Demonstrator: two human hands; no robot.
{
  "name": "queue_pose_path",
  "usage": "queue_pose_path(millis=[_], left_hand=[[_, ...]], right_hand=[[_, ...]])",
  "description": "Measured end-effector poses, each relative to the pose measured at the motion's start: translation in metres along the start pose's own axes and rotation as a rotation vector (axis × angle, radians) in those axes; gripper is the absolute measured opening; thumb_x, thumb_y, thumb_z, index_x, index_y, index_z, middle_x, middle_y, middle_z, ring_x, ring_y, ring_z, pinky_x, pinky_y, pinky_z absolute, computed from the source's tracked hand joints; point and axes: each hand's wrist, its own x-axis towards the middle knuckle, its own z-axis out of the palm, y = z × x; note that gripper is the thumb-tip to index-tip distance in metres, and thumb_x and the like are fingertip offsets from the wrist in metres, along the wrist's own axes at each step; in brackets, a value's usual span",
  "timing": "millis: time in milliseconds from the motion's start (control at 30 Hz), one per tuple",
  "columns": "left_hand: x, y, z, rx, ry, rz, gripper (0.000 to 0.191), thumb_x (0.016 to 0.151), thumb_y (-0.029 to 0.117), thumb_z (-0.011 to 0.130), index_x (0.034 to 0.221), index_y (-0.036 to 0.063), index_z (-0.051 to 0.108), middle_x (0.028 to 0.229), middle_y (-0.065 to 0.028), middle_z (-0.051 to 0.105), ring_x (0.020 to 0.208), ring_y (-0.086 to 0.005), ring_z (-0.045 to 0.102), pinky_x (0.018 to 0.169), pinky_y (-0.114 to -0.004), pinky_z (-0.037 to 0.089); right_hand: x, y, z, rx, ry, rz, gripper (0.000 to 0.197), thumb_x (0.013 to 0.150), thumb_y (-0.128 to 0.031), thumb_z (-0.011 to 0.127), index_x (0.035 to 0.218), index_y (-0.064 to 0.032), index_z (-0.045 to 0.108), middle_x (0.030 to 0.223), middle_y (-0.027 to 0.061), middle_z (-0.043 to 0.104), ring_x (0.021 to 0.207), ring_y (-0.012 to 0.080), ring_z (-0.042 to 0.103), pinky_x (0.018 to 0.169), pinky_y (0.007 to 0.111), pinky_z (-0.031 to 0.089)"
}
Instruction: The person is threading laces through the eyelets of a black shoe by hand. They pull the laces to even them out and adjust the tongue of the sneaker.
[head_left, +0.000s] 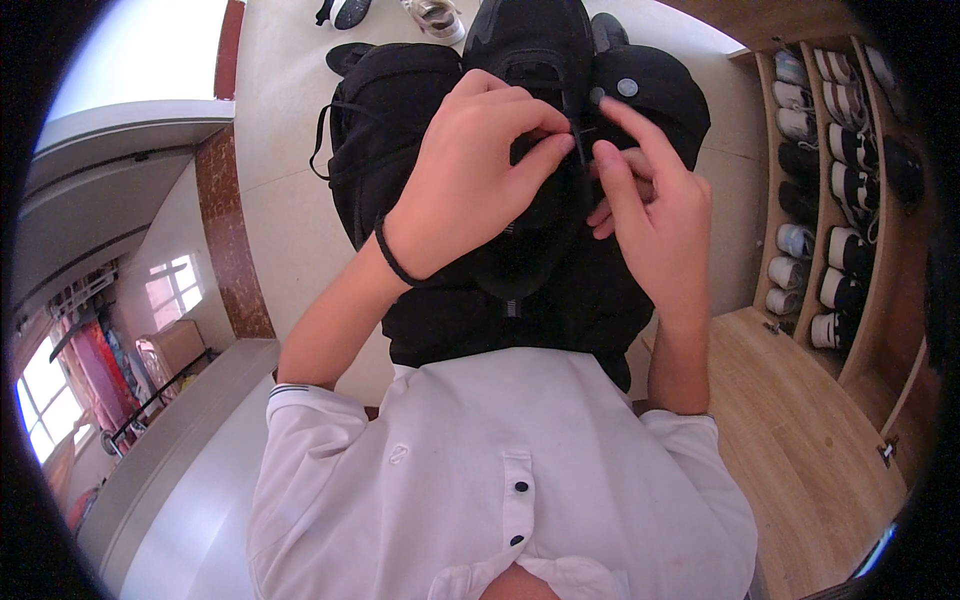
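A black shoe (531, 26) rests on my lap over black trousers, its toe pointing away from me. My left hand (472, 165) reaches across the middle of the shoe. Its thumb and index fingertip pinch a thin black lace (580, 150) at the shoe's right side. A black band (390, 255) circles the left wrist. Close by on the right, my right hand (656, 202) has its index finger stretched out and its thumb apart from it. The other right fingers curl beside the shoe and are slightly blurred. Much of the shoe's opening is hidden behind the left hand.
On the right, an opened wooden shoe cabinet (817, 202) holds several shoes in rows, its door panel (795, 435) folded down. A pale shoe (435, 19) and a dark shoe (349, 11) lie on the tiled floor (285, 150). Clothes (105, 352) hang at the far left.
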Motion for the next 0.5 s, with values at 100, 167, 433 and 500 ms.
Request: queue_pose_path(millis=[100,167,433,500], left_hand=[[0.001,0.001,-0.006,0.015,-0.030,0.026,0.013,0.082,0.008,0.077,0.093,0.0031,0.075,0.089,-0.0085,0.073,0.091,-0.0249,0.064,0.081,-0.035,0.052],[0.002,0.001,-0.014,0.034,-0.052,0.038,0.014,0.082,0.007,0.077,0.095,0.0031,0.075,0.091,-0.0090,0.073,0.092,-0.0250,0.065,0.082,-0.035,0.052],[-0.045,-0.025,-0.091,-0.016,0.375,-0.261,0.017,0.096,0.011,0.066,0.109,0.0062,0.076,0.103,-0.0034,0.074,0.094,-0.0097,0.068,0.084,-0.026,0.052],[-0.061,-0.033,-0.102,0.028,0.469,-0.459,0.023,0.102,0.013,0.061,0.119,-0.0007,0.069,0.112,-0.0097,0.072,0.105,-0.0156,0.067,0.092,-0.028,0.052]], right_hand=[[0.012,0.010,0.006,-0.175,0.073,-0.219,0.016,0.094,-0.011,0.067,0.108,-0.0018,0.070,0.080,0.0144,0.071,0.065,0.0207,0.070,0.058,0.032,0.052],[0.014,0.008,0.007,-0.168,0.087,-0.227,0.014,0.093,-0.011,0.068,0.103,-0.0007,0.069,0.083,0.0160,0.071,0.066,0.0235,0.069,0.061,0.034,0.053],[-0.004,0.010,-0.020,-0.074,0.149,0.016,0.012,0.099,-0.014,0.064,0.104,-0.0044,0.070,0.081,0.0035,0.070,0.062,0.0058,0.061,0.053,0.021,0.048],[-0.006,0.016,-0.031,0.002,0.214,0.075,0.012,0.099,-0.013,0.064,0.105,-0.0047,0.070,0.082,0.0036,0.070,0.059,0.0047,0.057,0.051,0.020,0.045]])
